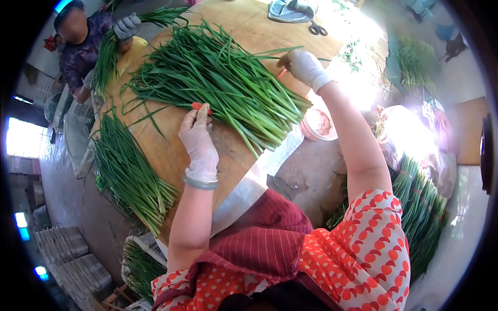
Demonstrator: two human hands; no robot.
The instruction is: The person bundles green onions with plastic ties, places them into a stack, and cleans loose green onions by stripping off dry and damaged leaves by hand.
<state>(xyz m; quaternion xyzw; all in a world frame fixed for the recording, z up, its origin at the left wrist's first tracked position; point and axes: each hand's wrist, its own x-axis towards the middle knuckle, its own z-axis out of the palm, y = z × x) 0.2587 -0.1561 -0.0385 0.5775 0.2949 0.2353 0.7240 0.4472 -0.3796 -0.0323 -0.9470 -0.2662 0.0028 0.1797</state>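
A large pile of long, flat-leaved Chinese chives (223, 83) lies across the wooden table in front of me, pale stem ends toward the lower right. My left hand (199, 145), in a thin white glove, is at the pile's near edge, thumb and fingers pinched on a small red strip (197, 105). On the far right side of the pile, my gloved right hand (306, 67) has its fingers curled together. A short red piece (282, 73) shows just below those fingers; a few loose leaves pass by them.
Another bunch of chives (132, 176) lies at the table's left edge. Across the table (228, 10), a co-worker's gloved hand (127, 27) holds chives. Scissors (317, 28) rest near a grey cloth (290, 11). A tub (318, 124) stands to the right; tied bundles (417, 207) lie beyond.
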